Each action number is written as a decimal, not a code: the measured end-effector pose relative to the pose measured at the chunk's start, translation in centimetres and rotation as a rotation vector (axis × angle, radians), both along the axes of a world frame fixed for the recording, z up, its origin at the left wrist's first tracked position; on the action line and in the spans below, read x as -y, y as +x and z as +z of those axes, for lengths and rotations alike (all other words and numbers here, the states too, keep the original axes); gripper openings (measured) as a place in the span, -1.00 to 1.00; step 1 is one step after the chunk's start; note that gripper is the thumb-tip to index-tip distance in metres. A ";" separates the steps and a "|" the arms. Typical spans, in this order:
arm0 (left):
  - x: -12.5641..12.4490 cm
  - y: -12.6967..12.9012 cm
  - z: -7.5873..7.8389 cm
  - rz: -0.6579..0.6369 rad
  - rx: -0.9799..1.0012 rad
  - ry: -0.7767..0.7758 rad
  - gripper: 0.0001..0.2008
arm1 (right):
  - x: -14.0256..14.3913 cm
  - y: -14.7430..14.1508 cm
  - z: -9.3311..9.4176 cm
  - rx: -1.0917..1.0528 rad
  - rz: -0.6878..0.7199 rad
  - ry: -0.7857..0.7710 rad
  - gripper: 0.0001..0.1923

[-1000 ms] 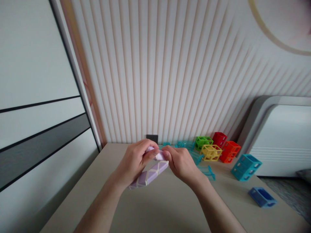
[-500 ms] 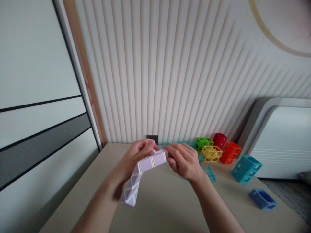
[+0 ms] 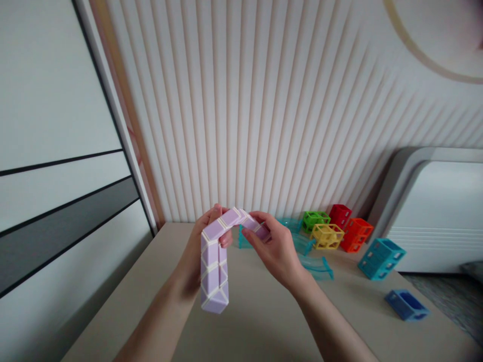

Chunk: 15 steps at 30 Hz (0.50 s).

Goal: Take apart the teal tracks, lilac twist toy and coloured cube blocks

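Observation:
A purple-and-white snake cube puzzle (image 3: 211, 266) is held up above the table, bent into an arch with a folded length hanging down on the left. My left hand (image 3: 204, 231) is closed around its upper left part, the thumb pointing up behind it and fingertips showing under the bend. My right hand (image 3: 273, 246) pinches the right end between thumb and fingers. Part of that end is hidden in the right hand.
Behind my right hand lie clear teal track pieces (image 3: 319, 269). Farther right stand green (image 3: 316, 220), yellow (image 3: 327, 236), red (image 3: 340, 216), orange (image 3: 356, 235), teal (image 3: 382, 259) and blue (image 3: 407, 305) frame blocks on the table (image 3: 256, 322). A ribbed wall (image 3: 241, 115) rises behind.
The snake cube puzzle has turned so its folded length hangs more upright. Its right end has swung into a downward slope, and my right hand has rotated with it, thumb now showing.

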<state>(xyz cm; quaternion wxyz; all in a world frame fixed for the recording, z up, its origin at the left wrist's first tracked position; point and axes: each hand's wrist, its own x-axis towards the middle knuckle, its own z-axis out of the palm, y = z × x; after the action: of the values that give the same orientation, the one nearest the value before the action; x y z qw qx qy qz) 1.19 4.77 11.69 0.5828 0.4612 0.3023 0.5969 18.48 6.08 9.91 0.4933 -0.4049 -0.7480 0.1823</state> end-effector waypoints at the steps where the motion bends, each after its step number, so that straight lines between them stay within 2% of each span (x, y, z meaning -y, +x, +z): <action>1: -0.2 -0.2 -0.2 -0.023 0.013 -0.009 -0.58 | 0.1 0.2 0.4 -0.048 0.107 -0.118 -0.66; 4: -0.9 -0.6 -0.8 -0.078 0.030 -0.034 -0.56 | 0.2 1.4 1.6 -0.167 0.453 -0.464 -0.56; 7: -1.3 -0.4 -1.1 -0.098 0.119 -0.013 -0.57 | 0.2 2.2 2.1 -0.297 0.586 -0.620 -0.52; 11: -1.4 0.7 -0.9 -0.141 0.242 -0.033 -0.56 | 0.2 1.4 1.6 -0.401 0.567 -0.543 -0.60; 15: -1.3 2.1 -0.2 -0.154 0.364 -0.066 -0.57 | 0.2 -0.4 0.4 -0.349 0.408 -0.301 -0.62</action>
<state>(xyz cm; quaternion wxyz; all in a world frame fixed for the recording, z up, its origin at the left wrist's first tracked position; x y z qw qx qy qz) 3.26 6.05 11.51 0.6865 0.3480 0.1752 0.6139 18.06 5.87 10.30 0.5017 -0.2775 -0.6825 0.4533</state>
